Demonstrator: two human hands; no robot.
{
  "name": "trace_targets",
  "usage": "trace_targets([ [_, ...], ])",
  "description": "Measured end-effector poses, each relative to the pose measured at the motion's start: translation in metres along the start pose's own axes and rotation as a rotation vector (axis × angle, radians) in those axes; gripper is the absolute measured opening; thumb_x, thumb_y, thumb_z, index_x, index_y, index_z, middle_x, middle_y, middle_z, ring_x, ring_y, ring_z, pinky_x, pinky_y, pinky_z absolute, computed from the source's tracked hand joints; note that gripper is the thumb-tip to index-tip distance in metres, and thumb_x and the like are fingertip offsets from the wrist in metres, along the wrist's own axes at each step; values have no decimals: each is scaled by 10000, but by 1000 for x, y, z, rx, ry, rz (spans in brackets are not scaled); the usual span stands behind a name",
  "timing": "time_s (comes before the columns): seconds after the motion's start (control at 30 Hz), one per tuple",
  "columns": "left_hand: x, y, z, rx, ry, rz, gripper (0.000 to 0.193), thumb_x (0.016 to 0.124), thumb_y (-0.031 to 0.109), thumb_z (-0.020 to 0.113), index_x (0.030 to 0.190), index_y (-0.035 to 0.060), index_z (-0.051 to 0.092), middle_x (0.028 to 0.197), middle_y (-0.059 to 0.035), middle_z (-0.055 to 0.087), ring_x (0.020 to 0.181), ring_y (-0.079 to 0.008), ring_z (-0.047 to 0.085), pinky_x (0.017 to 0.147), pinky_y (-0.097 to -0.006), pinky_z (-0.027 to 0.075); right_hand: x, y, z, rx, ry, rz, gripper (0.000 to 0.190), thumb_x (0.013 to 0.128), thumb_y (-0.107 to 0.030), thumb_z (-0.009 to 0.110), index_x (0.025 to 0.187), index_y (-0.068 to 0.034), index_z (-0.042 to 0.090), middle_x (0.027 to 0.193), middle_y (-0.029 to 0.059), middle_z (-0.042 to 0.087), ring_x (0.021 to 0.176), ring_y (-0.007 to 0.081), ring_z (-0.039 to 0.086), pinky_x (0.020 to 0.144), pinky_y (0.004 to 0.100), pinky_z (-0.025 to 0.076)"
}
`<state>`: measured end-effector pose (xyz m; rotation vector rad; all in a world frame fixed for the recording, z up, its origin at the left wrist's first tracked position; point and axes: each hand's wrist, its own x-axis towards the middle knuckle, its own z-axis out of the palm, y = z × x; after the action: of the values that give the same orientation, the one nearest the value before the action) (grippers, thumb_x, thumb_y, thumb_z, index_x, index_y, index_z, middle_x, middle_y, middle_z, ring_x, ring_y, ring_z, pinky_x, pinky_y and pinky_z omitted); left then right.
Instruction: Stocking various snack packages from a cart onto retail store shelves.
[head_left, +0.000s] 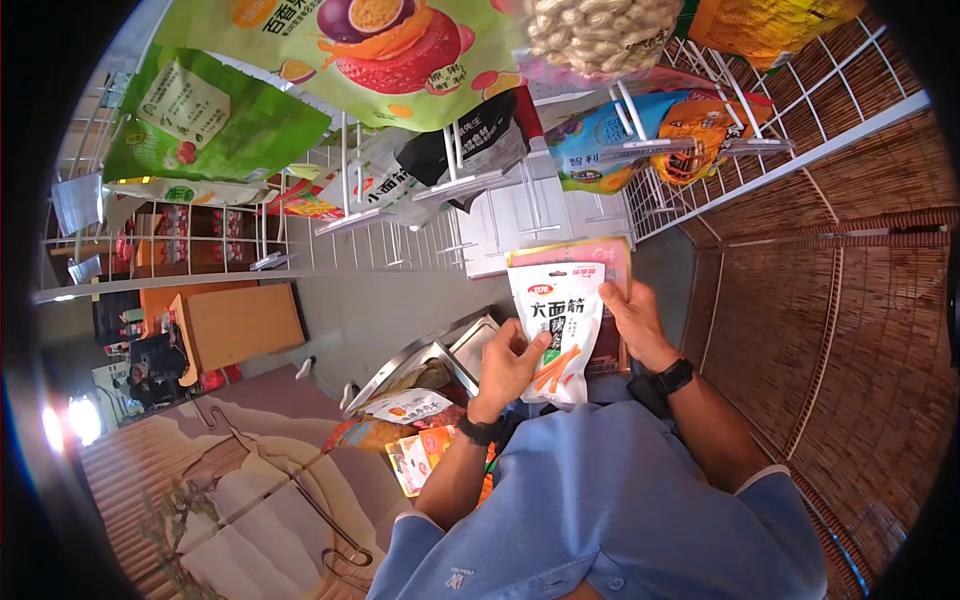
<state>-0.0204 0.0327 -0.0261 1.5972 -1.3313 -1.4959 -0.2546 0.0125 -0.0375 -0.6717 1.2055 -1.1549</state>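
A white snack pouch (562, 322) with a picture of orange-red sticks is held upright before my chest. My left hand (510, 364) grips its lower left edge, the thumb on its front. My right hand (636, 319) pinches the pouch's right edge with the thumb; its fingers are hidden behind. Behind the pouch is a larger pinkish-red packet (616, 264) with a gold border, near my right fingers; how it is held is partly hidden. To the left of my left forearm lie several snack packets (416, 406) by a metal-edged tray or case (394, 367).
A white wire rack (360, 274) with hanging snack bags spans the top, its prongs projecting towards me. A green pouch (210, 120) and a blue bag (600, 139) hang there. A woven reed screen (780, 337) stands at right, a cardboard box (240, 326) farther left.
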Motion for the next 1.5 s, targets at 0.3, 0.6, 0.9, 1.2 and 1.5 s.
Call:
trace_targets([
  [0.3,3,21,-6,-300,141,7,251,1009,98,632,1229,-22,623,1107,-70,718,960,-106,657,855,-277,525,-1,-21,-14,93,200,-94,278,1037,-217,627,1156,31,675,1054,40,710,928,82,620,828,260,512],
  [0.6,23,73,-18,-326,183,213,308,997,102,662,1277,-4,590,1134,-63,695,1017,-115,632,904,-292,506,4,-103,-32,-316,270,-439,267,1016,-188,647,1133,50,681,975,47,732,886,75,619,790,263,511],
  [0.9,10,78,-24,-277,233,220,294,1013,131,641,1269,0,575,1142,-62,683,1014,-115,629,903,-297,511,46,-146,-10,-245,171,-603,271,1001,-226,682,1051,40,676,824,21,674,767,60,553,688,262,472],
  [1.2,-6,65,-26,-293,322,139,286,1002,104,644,1255,-13,581,1129,-73,692,1006,-117,636,898,-296,511,61,-145,-9,-472,161,-628,306,999,-262,684,906,27,651,665,-21,513,654,70,406,582,280,385],
  [1.5,-11,55,-23,-308,351,135,276,998,91,649,1243,-19,589,1131,-82,696,1004,-120,640,900,-301,515,64,-128,-7,-251,201,-570,323,1029,-276,644,893,17,653,735,-49,564,693,45,434,605,267,394],
])
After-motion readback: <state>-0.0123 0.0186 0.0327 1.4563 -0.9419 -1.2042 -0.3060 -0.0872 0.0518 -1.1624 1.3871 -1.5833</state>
